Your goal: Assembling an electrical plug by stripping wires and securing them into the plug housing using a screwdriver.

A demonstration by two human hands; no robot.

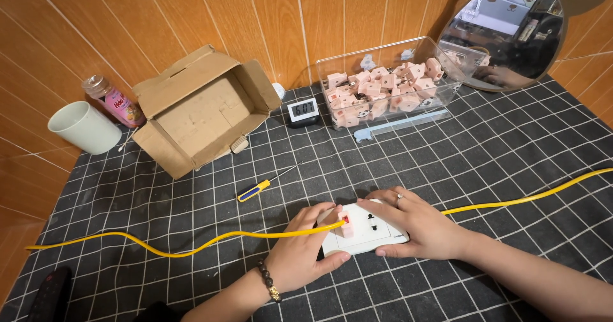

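A white socket plate point(369, 231) lies on the black grid-patterned tablecloth point(447, 149) near the front. A small pink module point(345, 223) sits in its left part. My left hand point(300, 252) grips the plate's left end, thumb under its front edge. My right hand point(415, 223), with a ring, rests on the plate's right side and top, fingers reaching toward the pink module. A yellow cable point(191, 244) runs across the table, passing over my left hand and behind my right.
A yellow-handled screwdriver point(262, 186) lies behind the hands. Farther back stand an open cardboard box point(198, 108), a small digital clock point(302, 112), a clear bin of pink modules point(389, 85), a white cup point(83, 127), a small bottle point(115, 101) and a round mirror point(511, 31).
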